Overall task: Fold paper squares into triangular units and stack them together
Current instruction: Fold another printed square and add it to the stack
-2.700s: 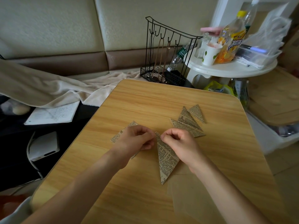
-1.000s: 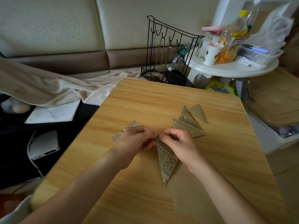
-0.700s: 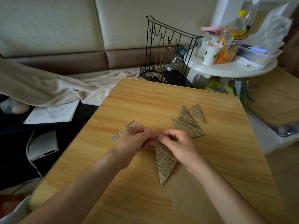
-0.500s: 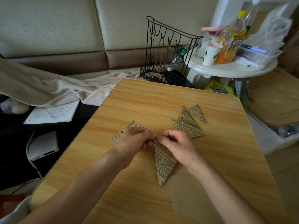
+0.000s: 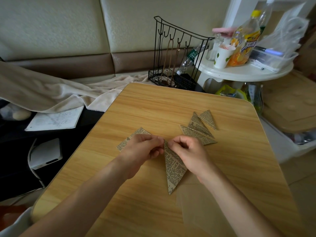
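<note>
A long folded newsprint triangle [image 5: 173,170] lies on the wooden table [image 5: 153,108], its tip pointing toward me. My left hand [image 5: 145,147] and my right hand [image 5: 188,151] both pinch its far end with curled fingers. A flat newsprint paper piece [image 5: 131,138] lies partly under my left hand. A small pile of folded triangular units [image 5: 200,129] rests just beyond my right hand.
A translucent sheet [image 5: 205,202] lies under my right forearm. Behind the table stand a black wire rack [image 5: 174,65] and a white round side table [image 5: 242,72] with bottles and a cup. A blanket [image 5: 51,93] and notebook [image 5: 54,118] lie at left.
Both hands stay pinching the far end of the triangle. Its near tip has swung slightly left. The pile has not moved.
</note>
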The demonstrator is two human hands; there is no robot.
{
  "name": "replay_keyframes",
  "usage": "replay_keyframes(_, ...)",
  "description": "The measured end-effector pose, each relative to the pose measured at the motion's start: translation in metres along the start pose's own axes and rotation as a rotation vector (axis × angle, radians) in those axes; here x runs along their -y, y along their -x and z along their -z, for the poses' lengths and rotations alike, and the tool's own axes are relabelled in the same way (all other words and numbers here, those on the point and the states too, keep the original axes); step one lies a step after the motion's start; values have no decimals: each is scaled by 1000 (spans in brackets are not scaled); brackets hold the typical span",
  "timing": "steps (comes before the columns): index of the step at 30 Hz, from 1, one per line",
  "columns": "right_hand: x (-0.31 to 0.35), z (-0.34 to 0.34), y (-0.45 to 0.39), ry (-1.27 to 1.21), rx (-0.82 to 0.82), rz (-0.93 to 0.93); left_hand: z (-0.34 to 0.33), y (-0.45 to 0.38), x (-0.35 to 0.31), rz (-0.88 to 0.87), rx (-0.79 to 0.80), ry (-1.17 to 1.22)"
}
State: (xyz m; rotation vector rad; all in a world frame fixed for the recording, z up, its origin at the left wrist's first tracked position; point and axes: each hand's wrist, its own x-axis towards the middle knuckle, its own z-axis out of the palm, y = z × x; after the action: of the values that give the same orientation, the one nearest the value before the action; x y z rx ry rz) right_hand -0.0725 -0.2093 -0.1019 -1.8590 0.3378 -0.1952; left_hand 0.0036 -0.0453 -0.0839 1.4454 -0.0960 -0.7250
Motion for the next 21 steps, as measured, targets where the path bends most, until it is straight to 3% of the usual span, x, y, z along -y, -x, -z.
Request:
replay_keyframes(7, 0, 1, 1, -14, 51, 27, 0, 0, 0, -33, -51, -99)
replay_keyframes(12, -1, 0, 0, -7, -9, 23, 1, 2, 0, -51, -26, -116)
replay_keyframes(21, -2, 0, -1, -3, -33, 23, -2, 5, -3, -71, -71, -46)
